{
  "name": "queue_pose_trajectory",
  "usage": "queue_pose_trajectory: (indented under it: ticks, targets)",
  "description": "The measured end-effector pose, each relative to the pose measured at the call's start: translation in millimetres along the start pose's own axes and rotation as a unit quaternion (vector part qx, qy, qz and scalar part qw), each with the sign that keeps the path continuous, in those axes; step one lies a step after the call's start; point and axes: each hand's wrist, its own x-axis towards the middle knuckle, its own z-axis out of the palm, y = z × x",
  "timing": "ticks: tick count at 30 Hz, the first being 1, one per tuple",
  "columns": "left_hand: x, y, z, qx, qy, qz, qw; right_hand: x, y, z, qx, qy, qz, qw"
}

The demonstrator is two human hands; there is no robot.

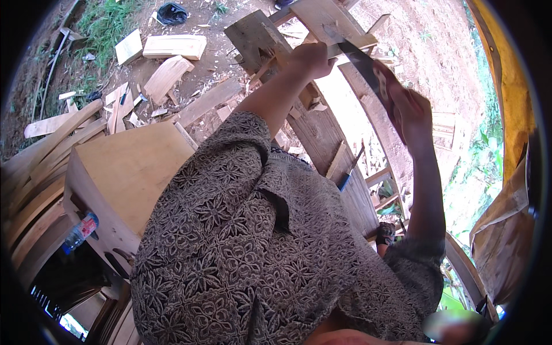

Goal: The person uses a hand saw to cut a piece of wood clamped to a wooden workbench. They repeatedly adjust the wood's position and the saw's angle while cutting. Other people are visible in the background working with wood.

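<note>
My right hand [413,109] is closed round the brown wooden handle of a handsaw [363,64]. Its dark blade slants up and left toward the wooden workbench [319,129]. Left of the blade's far end, my left hand [312,60] is closed on a piece of wood [333,50] whose pale end shows beside the fingers. The blade's tip lies close to this piece; whether it touches is hard to tell. Beyond my hands, a wide board [325,20] rests at the bench's far end, with a weathered board [256,40] to its left.
On the bench nearer to me lies a tool with a blue handle [345,183] beside a wood strip [335,161]. A large wooden box [129,167] stands left, with a plastic bottle [80,231] at its side. Planks [52,155], cut blocks [174,47] and shavings litter the ground.
</note>
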Motion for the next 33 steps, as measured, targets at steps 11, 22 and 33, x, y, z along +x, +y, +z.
queue_pose_trajectory:
  ticks: [11, 22, 33]
  targets:
    - [-7, 12, -16, -0.041, -0.025, -0.009, 0.999, -28, 81, 107, 0.138, 0.099, 0.105, 0.980]
    - [13, -1, 7, 0.014, -0.010, -0.015, 1.000, -137, 10, 14, 0.145, 0.031, 0.254, 0.956]
    - [31, -1, 0, 0.010, -0.030, 0.015, 0.999, 19, 23, 63, 0.139, 0.079, 0.198, 0.967]
